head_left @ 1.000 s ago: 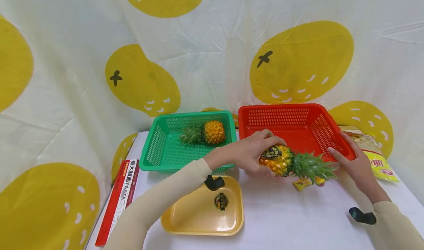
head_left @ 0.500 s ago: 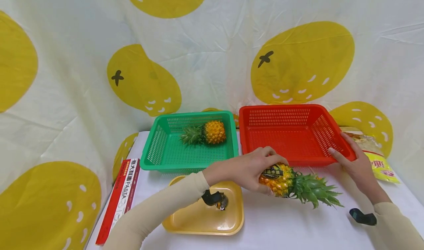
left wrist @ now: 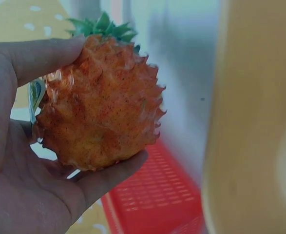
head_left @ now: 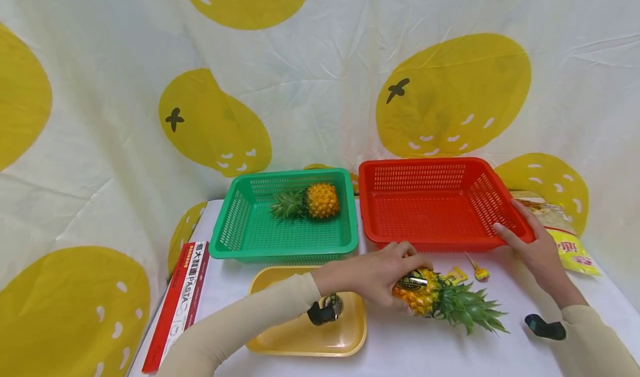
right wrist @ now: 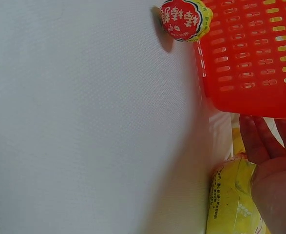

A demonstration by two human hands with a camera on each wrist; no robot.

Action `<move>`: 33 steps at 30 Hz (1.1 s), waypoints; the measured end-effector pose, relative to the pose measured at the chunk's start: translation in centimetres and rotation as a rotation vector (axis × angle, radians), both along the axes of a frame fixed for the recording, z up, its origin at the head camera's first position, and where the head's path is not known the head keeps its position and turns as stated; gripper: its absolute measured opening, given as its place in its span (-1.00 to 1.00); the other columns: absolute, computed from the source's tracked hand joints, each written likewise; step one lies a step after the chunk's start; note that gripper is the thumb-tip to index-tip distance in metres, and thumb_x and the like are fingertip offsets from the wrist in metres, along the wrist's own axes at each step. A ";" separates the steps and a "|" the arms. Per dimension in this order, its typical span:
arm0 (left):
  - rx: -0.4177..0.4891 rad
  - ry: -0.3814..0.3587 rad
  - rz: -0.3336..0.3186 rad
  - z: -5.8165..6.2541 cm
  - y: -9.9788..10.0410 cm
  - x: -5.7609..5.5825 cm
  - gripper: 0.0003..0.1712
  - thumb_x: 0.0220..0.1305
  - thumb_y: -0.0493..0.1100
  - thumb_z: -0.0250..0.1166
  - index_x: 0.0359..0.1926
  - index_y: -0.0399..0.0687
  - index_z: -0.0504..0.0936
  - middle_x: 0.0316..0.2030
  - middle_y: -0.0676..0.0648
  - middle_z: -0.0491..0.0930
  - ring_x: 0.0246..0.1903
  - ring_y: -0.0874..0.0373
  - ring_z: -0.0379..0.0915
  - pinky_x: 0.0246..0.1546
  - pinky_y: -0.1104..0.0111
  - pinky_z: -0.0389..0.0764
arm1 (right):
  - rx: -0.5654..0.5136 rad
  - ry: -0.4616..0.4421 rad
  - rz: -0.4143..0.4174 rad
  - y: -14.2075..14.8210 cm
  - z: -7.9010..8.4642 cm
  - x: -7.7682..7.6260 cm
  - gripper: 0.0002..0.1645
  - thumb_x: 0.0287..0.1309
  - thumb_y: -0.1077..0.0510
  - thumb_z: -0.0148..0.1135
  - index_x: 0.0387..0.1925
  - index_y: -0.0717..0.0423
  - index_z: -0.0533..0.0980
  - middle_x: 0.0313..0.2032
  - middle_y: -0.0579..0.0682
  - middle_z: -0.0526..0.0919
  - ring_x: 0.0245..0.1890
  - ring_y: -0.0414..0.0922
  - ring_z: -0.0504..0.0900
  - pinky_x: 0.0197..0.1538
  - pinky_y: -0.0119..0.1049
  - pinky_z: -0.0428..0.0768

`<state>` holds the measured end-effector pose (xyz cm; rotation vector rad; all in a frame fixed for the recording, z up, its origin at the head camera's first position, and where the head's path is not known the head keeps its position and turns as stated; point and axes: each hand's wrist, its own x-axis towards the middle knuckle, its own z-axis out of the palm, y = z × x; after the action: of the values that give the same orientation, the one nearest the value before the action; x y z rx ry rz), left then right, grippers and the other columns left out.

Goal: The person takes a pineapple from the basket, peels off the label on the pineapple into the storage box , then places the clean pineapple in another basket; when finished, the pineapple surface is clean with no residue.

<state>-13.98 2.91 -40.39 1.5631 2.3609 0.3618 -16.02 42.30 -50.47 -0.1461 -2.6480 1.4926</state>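
My left hand (head_left: 372,280) holds a small pineapple (head_left: 425,302) over the table in front of the red basket (head_left: 440,241). Its leafy crown points right, and a dark label shows on its upper side. In the left wrist view, thumb and fingers wrap round the spiky orange body of the pineapple (left wrist: 101,107). At the basket's right end, my right hand (head_left: 537,257) grips the rim, thumb on the inside and fingers on the outside. The right wrist view shows those fingers (right wrist: 262,141) against the end of the basket (right wrist: 252,95).
A green basket (head_left: 285,250) with another pineapple (head_left: 322,200) stands at the back left. Before it sits a yellow tray (head_left: 300,341). A pasta box (head_left: 175,305) lies far left. A lollipop (head_left: 481,274) and small yellow packet (head_left: 456,275) lie by the red basket, a yellow bag (head_left: 575,249) to its right.
My left hand has brought the pineapple toward me, away from the red basket's front, uncovering the lollipop and yellow packet. My right hand stays on the basket.
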 end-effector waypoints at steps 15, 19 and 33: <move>-0.039 0.027 0.032 -1.9 1.3 -0.2 -0.05 0.22 0.19 0.54 0.52 0.14 0.30 0.30 -0.02 0.32 0.16 0.25 0.23 0.12 0.51 0.31 | -0.015 0.006 0.000 0.3 -0.4 0.1 -0.05 0.53 -0.15 0.21 0.68 -0.56 -0.10 0.55 0.35 0.08 0.25 0.15 0.23 -0.22 -0.60 0.55; -0.041 0.028 0.036 -2.3 1.5 -0.4 -0.05 0.22 0.19 0.55 0.52 0.13 0.30 0.31 -0.02 0.32 0.15 0.25 0.23 0.11 0.51 0.32 | -0.012 0.010 -0.002 0.3 -0.4 0.1 -0.05 0.53 -0.15 0.20 0.69 -0.54 -0.11 0.55 0.36 0.08 0.27 0.23 0.21 -0.24 -0.61 0.53; -0.090 0.038 0.075 -3.6 1.8 -0.9 -0.03 0.18 0.26 0.57 0.49 0.18 0.32 0.24 0.04 0.36 0.11 0.29 0.29 0.09 0.47 0.41 | -0.003 0.012 -0.011 0.3 -0.3 -0.1 -0.05 0.52 -0.16 0.21 0.69 -0.56 -0.10 0.52 0.42 0.09 0.25 0.35 0.18 -0.27 -0.59 0.55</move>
<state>-14.86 4.73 -44.01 1.4574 2.4337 0.2394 -16.13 42.64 -50.73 -0.1511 -2.6313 1.4899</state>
